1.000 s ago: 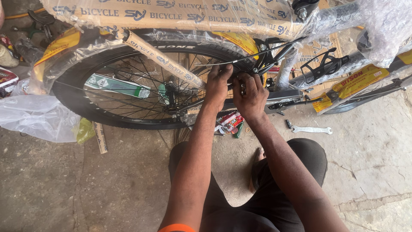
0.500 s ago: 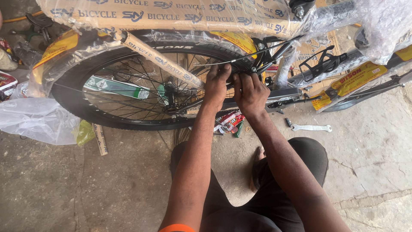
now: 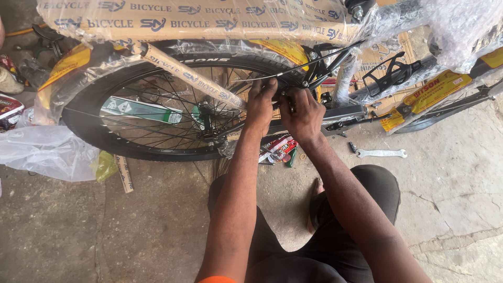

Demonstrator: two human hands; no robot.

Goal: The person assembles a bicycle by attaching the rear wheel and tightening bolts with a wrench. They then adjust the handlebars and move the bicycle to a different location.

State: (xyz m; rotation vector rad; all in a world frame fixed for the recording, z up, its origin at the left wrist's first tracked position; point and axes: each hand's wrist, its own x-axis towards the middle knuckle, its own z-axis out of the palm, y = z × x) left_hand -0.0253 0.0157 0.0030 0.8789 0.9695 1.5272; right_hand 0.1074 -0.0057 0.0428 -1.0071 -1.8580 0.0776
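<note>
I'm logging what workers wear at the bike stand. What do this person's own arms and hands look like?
Both forearms are bare, no gloves, watch or rings visible on the left hand or right hand. An orange sleeve edge shows at the left upper arm.

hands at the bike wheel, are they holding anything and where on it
Both the left hand and right hand grip the thin black metal parts beside the rear wheel, at its right edge near the frame; what the fingers pinch cannot be told.
</note>
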